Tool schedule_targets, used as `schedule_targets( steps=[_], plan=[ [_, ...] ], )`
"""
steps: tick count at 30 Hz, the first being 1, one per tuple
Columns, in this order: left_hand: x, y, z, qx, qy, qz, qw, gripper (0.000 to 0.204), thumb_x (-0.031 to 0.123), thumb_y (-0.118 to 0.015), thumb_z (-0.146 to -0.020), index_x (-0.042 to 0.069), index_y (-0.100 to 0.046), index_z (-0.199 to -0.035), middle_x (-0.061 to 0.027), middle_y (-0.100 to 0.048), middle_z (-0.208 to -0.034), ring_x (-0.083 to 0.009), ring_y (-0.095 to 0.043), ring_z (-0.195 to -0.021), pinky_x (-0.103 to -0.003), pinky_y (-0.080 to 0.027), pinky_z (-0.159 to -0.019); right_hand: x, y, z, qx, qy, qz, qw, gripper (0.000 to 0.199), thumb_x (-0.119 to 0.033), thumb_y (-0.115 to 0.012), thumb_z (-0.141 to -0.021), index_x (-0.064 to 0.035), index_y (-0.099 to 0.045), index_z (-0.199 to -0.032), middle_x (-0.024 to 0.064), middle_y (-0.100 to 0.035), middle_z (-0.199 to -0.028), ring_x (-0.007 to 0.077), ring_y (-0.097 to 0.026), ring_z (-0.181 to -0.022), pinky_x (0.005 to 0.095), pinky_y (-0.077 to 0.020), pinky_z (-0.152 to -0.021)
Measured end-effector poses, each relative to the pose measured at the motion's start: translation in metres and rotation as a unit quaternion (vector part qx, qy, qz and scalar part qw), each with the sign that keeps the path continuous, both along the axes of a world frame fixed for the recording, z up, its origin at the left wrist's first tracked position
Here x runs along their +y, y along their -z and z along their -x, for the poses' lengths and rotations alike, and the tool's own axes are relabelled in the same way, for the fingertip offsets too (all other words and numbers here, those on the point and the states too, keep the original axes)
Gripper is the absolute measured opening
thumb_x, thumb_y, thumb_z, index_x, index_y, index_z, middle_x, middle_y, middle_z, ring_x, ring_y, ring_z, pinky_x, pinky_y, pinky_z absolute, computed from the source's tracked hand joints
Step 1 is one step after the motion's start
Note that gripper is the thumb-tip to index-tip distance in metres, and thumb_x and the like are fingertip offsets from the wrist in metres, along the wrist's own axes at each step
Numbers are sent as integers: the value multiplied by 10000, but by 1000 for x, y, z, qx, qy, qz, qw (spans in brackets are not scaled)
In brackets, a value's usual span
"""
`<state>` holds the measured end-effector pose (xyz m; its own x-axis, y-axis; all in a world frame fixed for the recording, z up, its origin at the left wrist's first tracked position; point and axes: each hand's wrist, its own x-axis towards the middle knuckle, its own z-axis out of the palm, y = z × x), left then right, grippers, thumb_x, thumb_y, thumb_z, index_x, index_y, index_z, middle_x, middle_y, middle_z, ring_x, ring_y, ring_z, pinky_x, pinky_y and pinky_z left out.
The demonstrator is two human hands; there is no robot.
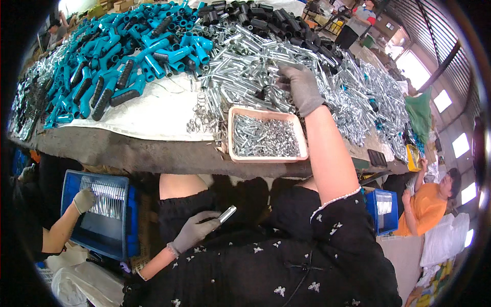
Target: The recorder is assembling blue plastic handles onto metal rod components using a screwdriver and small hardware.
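In my gloved left hand [194, 233], low over my lap, is a short shiny metal tube [227, 214], its end sticking out past my fingers. My right arm stretches forward across the table. My gloved right hand [302, 89] is over a large heap of silvery metal tubes [240, 66], its thumb and fingers apart at the heap's surface. Whether the fingertips touch a tube is hard to make out. Just below that hand stands a pale pink tray [231, 138] filled with small metal pins and bits.
Teal plastic handles with black grips [123, 71] are heaped at left, black sleeves [276, 20] at the back. Wire rings [199, 115] lie left of the tray. A co-worker's gloved hand [84, 200] is at a blue crate [128, 215]; a person in orange [427, 207] sits at right.
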<state>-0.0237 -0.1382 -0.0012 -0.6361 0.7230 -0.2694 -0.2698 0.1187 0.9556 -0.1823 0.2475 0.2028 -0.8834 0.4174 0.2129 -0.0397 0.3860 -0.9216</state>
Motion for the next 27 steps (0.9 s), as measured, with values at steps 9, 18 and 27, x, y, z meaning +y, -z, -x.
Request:
schedule_targets(
  steps=[9,18,27],
  plan=[
    [11,-5,-6,-12,11,-5,1000,186,130,-656,-937,-6,-643,-1063,-54,-649,-995,-99,-607,-940,-260,-486,-861,27,22,-29,-107,11,-315,943,465,-246,-728,-895,22,-576,-1242,105,-697,-878,169,-651,-777,279,-502,-728],
    [1,-12,-11,116,26,-14,993,210,155,-654,-930,3,-649,-1075,-55,-659,-952,-133,-631,-922,-279,-503,-838,17,3,-45,-13,-24,-206,978,447,-212,-726,-894,5,-582,-1257,174,-716,-1051,211,-690,-896,322,-536,-769],
    [-1,-62,-14,-176,-116,-91,973,172,220,-620,-955,61,-586,-1006,-37,-634,-803,-104,-577,-596,-243,-441,-534,22,13,-91,129,75,-144,978,299,-192,-697,-895,-35,-674,-1148,120,-720,-1047,229,-676,-939,331,-508,-854]
  ],
)
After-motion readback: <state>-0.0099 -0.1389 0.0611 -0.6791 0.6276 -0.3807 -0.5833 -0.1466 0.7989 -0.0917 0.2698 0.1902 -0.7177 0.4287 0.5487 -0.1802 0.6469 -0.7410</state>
